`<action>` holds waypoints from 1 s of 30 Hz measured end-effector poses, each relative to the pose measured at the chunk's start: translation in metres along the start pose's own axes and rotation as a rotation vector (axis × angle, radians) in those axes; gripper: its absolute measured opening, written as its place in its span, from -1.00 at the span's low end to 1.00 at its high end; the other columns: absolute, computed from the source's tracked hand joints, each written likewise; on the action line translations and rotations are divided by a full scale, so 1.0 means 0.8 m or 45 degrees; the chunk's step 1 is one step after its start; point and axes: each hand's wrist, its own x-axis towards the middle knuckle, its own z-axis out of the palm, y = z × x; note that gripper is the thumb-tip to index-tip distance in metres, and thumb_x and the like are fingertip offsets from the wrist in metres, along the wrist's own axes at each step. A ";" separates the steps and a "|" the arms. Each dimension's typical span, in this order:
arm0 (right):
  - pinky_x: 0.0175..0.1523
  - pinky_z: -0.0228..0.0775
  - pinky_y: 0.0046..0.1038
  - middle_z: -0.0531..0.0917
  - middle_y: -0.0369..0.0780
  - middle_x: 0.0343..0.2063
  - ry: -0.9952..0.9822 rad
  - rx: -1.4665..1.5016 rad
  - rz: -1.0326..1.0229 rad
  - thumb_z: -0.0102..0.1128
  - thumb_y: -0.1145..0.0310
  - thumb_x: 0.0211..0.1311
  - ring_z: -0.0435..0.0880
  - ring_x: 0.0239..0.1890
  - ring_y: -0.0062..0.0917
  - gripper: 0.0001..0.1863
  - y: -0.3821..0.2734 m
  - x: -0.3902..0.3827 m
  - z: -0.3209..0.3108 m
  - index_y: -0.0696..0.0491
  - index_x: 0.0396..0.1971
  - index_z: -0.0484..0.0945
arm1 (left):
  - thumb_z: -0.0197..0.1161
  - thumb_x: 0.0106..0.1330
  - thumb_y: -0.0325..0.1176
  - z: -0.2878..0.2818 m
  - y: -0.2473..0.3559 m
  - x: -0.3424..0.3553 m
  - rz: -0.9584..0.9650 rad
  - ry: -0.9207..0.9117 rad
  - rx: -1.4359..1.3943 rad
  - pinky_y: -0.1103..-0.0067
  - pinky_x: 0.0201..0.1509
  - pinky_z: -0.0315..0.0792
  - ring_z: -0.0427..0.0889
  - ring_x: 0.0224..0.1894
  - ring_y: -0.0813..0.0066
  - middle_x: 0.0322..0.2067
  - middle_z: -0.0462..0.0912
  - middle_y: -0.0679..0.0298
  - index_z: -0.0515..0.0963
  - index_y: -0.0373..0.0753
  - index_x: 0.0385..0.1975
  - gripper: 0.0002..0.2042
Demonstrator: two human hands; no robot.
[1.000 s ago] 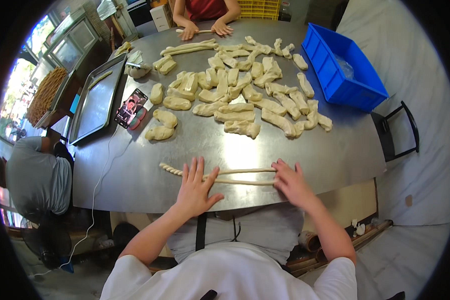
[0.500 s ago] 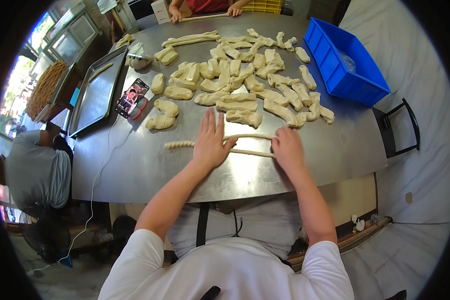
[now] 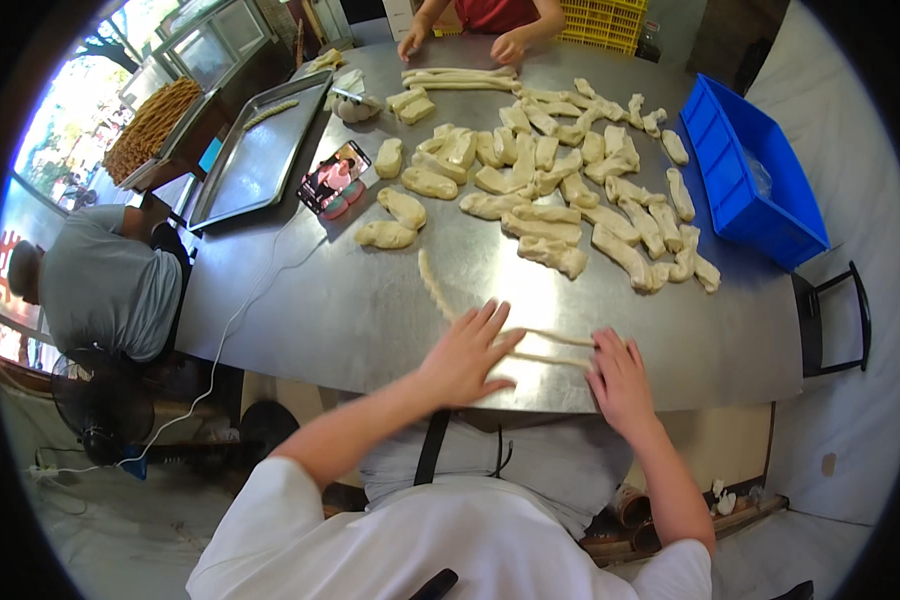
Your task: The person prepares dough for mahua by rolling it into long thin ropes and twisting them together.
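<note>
My left hand [image 3: 467, 355] lies spread, palm down, across a pale dough rope [image 3: 550, 334] near the near edge of the steel table [image 3: 270, 330]; its twisted end [image 3: 428, 275] bends away from me past my fingertips, and two loose strands run to the right. My right hand [image 3: 620, 380] rests with fingers apart on the ends of those strands. Beyond my hands many short, lumpy dough pieces [image 3: 510, 175] cover the middle of the table, with several longer rolls [image 3: 458, 82] at the far side.
A steel tray [image 3: 250, 180] with one twisted strip, a lit phone [image 3: 335, 178] on a stand with a white cable, and a blue crate [image 3: 720, 160] surround the dough. A co-worker in red [image 3: 485, 20] works opposite; another person [image 3: 110, 280] sits at left, beside a fan [image 3: 100, 400].
Since half a second ago both hands have come back toward the near edge; the twisted end now curves away from me. The co-worker's hands opposite have left the roll. The whole view has shifted.
</note>
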 end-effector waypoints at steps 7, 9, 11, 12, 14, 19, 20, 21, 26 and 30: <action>0.45 0.40 0.03 0.75 0.05 0.10 -0.008 0.081 0.372 0.28 0.33 0.50 0.64 0.21 0.09 -0.83 -0.017 0.085 -0.015 0.13 -0.15 0.61 | 0.30 0.48 0.23 0.019 -0.014 0.097 -0.271 0.343 0.051 -0.11 0.72 0.03 0.05 0.71 -0.31 0.64 0.09 -0.34 0.23 -0.20 0.66 -0.10; 0.47 0.38 0.05 0.71 0.08 0.18 0.120 0.184 0.148 0.28 0.35 0.49 0.61 0.26 0.08 -0.85 -0.015 0.039 0.005 0.13 -0.18 0.61 | 0.31 0.48 0.20 -0.001 -0.010 0.071 -0.023 -0.024 -0.077 -0.03 0.73 0.08 0.07 0.71 -0.26 0.64 0.11 -0.33 0.25 -0.22 0.65 -0.12; 0.47 0.38 0.04 0.68 0.11 0.22 -0.091 0.197 0.051 0.29 0.37 0.49 0.59 0.29 0.08 -0.87 0.002 -0.011 -0.022 0.13 -0.17 0.61 | 0.30 0.46 0.29 0.014 0.027 0.003 0.003 0.051 -0.036 -0.19 0.69 0.03 0.07 0.69 -0.38 0.64 0.11 -0.32 0.28 -0.12 0.65 -0.11; 0.47 0.37 0.04 0.66 0.12 0.24 -0.194 0.209 0.006 0.30 0.38 0.48 0.57 0.30 0.08 -0.88 0.012 -0.023 -0.029 0.12 -0.17 0.61 | 0.28 0.45 0.33 0.007 0.044 -0.011 -0.038 0.068 0.067 -0.25 0.68 0.02 0.07 0.68 -0.42 0.64 0.11 -0.32 0.29 -0.08 0.65 -0.10; 0.39 0.46 -0.07 0.68 0.09 0.25 -0.417 0.417 0.718 0.28 0.34 0.51 0.61 0.26 0.05 -0.83 -0.004 0.037 -0.051 0.10 -0.07 0.65 | 0.22 0.46 0.40 0.004 0.051 0.031 -0.317 -0.017 0.215 -0.28 0.68 -0.06 0.01 0.70 -0.42 0.65 0.09 -0.33 0.27 -0.09 0.67 -0.08; 0.42 0.42 0.05 0.58 0.21 0.30 -0.027 0.115 0.148 0.23 0.36 0.51 0.57 0.26 0.19 -0.53 -0.004 0.056 0.016 0.26 0.30 0.48 | 0.26 0.46 0.31 0.019 0.001 0.092 -0.109 0.207 -0.025 -0.02 0.73 0.05 0.09 0.70 -0.30 0.63 0.14 -0.33 0.26 -0.25 0.64 -0.07; 0.42 0.41 0.05 0.57 0.16 0.33 -0.028 0.080 -0.027 0.26 0.36 0.50 0.56 0.31 0.17 -0.57 0.000 0.018 0.008 0.22 0.25 0.50 | 0.27 0.45 0.31 0.014 0.012 0.061 -0.010 0.045 -0.115 0.00 0.73 0.06 0.09 0.70 -0.30 0.63 0.14 -0.33 0.26 -0.23 0.65 -0.06; 0.43 0.40 0.06 0.58 0.15 0.32 -0.104 0.075 -0.067 0.27 0.36 0.49 0.56 0.32 0.17 -0.61 0.008 -0.015 -0.007 0.21 0.20 0.52 | 0.30 0.42 0.33 0.017 0.025 0.029 0.034 0.000 -0.070 -0.08 0.73 0.01 0.07 0.70 -0.35 0.64 0.12 -0.35 0.25 -0.17 0.67 -0.04; 0.51 0.36 0.03 0.61 0.11 0.33 -0.306 0.359 0.671 0.31 0.36 0.47 0.55 0.35 0.16 -0.71 -0.011 0.068 -0.054 0.17 0.06 0.56 | 0.22 0.49 0.32 0.016 0.043 0.090 -0.399 0.250 0.112 -0.19 0.74 -0.14 -0.08 0.73 -0.38 0.64 0.06 -0.41 0.16 -0.24 0.69 -0.04; 0.42 0.42 -0.02 0.65 0.09 0.25 0.077 -0.019 0.028 0.28 0.38 0.48 0.58 0.29 0.13 -0.78 0.006 0.030 0.011 0.19 -0.03 0.59 | 0.28 0.49 0.23 0.016 0.012 0.093 0.034 0.071 -0.125 0.01 0.73 0.09 0.11 0.69 -0.30 0.63 0.11 -0.36 0.29 -0.34 0.59 -0.12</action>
